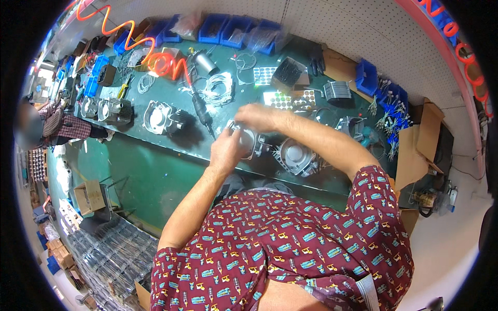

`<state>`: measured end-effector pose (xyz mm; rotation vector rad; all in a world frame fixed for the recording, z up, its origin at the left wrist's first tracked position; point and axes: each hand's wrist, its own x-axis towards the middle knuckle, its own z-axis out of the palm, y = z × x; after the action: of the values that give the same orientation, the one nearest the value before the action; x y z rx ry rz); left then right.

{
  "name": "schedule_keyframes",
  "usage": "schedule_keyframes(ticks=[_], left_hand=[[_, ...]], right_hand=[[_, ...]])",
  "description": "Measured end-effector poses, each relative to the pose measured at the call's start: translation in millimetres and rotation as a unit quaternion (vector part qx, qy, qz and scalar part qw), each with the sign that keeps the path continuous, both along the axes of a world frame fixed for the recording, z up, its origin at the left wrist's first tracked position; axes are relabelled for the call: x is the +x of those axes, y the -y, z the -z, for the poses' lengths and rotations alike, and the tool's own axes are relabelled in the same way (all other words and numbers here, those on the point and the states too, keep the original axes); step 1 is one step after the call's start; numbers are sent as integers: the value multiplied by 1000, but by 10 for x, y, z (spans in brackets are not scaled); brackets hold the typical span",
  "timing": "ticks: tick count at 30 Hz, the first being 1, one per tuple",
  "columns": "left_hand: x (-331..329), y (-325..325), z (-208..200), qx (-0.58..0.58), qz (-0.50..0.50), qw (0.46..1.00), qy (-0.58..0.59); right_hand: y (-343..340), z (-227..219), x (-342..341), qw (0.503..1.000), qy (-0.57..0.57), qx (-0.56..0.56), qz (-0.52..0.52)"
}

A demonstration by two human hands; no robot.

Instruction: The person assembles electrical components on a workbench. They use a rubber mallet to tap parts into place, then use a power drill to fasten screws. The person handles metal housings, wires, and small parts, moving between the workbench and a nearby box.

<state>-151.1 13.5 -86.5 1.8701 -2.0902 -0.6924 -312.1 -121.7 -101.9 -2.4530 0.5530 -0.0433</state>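
Note:
At the bench's near edge lies a silver cast-metal housing (250, 145) with a round opening, partly covered by my hands. My left hand (226, 150) is closed on its left side, fingers gripping the rim. My right hand (253, 117) is bent over its far edge with the fingers pinched together; whatever they hold is hidden. Just right of it sits a similar metal housing (295, 156) with a round pale centre. To the left, a dark pneumatic screwdriver (200, 108) on an orange coiled hose lies with its tip toward my left hand.
More housings (160, 118) stand along the green bench (140, 136) on the left. Blue bins (236, 30) line the back. Behind my hands are sticker sheets (290, 100), a coiled white cable (217, 88) and a finned black block (288, 72). A co-worker (57, 122) is at far left.

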Motion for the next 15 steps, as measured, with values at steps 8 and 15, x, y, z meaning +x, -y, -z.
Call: schedule_keyframes(ticks=[8,15], left_hand=[[-14,-38,-7,-36,-17,999,-22],[0,-56,-11,-5,-22,1000,-7]], right_hand=[[63,149,-114,978,142,142,57],[11,152,-140,986,149,75,29]])
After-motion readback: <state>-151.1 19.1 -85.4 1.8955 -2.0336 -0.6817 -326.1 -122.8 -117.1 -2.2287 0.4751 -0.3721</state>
